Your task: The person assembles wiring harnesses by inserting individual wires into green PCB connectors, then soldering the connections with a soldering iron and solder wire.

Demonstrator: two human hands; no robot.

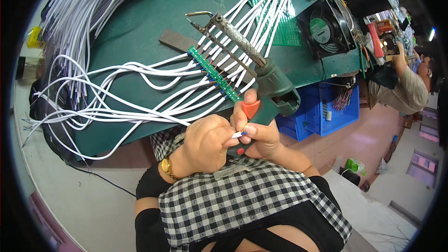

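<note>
A: Where do we have the white cable end (236,135)?

B: Just below the centre of the frame. Our left hand (207,142) is closed around the cable, and our right thumb and fingers meet at its blue wire tip (243,133). We can't tell whether other cores hide under the thumb.

A: How do we do this well?

B: We seem to be tidying the cores, so we'd grip close behind the jacket's edge and work the tip gently, keeping strands together and the insulation unnicked.

A: Which way does it point?

B: To the right of the frame, tilted slightly up; its long axis lies nearly level.

A: And our right hand (262,139)?

B: It also grasps the soldering gun (276,83), whose barrel slants to the upper left. We'd better keep fingers light around the red trigger (250,109); we can't tell if it's pressed.

A: Beyond that?

B: The green board strip (214,74) slants across the middle, cables along both edges.
</note>
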